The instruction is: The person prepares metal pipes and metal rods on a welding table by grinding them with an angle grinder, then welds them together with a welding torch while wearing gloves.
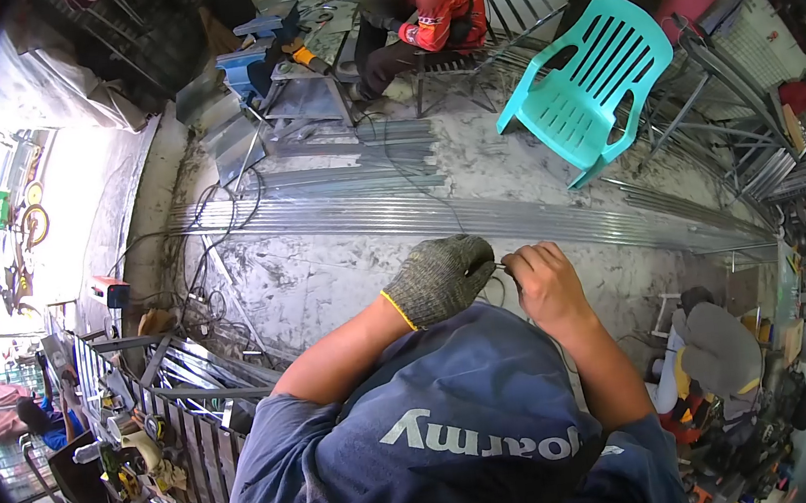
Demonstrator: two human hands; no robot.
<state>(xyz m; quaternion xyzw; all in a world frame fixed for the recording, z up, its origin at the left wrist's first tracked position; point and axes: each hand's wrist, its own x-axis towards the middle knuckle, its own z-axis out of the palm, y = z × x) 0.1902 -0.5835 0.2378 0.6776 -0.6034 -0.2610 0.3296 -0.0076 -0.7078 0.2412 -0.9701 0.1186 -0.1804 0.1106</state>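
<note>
My left hand (441,277) wears a grey knit glove with a yellow cuff, its fingers closed. Facing it is my bare right hand (546,285), thumb and fingers pinched together. A short thin dark wire-like piece (500,265) bridges the small gap between my fingertips; its exact kind is too small to tell. A dark cable (394,158) runs over the floor towards my gloved hand. Beyond both hands, long silvery metal profiles (359,212) lie side by side on the floor.
A turquoise plastic chair (592,81) stands at upper right. A person in a red shirt (445,8) sits at the back near a metal frame (306,99). Tangled cables (220,213) lie at left, beside a slatted rack (184,425) with tools. Metal stock and tools crowd the right side.
</note>
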